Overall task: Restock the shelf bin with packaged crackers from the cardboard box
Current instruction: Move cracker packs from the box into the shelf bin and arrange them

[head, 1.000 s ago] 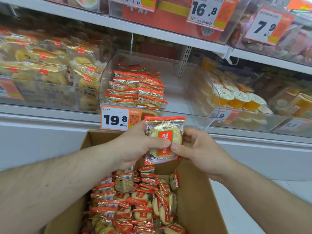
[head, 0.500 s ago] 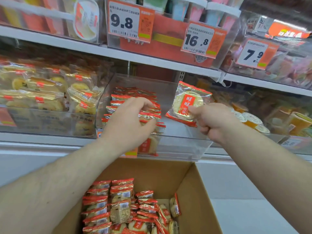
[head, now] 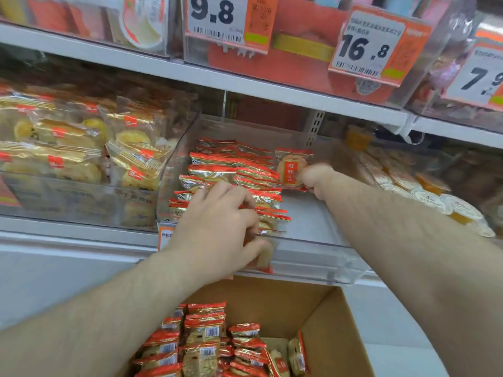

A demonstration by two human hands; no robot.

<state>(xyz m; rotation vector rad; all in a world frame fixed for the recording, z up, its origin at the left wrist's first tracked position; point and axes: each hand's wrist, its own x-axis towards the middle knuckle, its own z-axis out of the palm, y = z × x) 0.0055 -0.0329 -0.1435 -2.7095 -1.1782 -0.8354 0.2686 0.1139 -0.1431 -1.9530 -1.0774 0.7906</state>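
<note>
Nearest, the cardboard box (head: 334, 322) holds cracker packets (head: 204, 336). Above it, the left hand (head: 217, 229) curls on a packet (head: 265, 251) at the clear bin (head: 313, 257) front. Farther in, the right hand (head: 315, 178) pinches another packet (head: 291, 170) beside the stacked packets (head: 231, 170).
</note>
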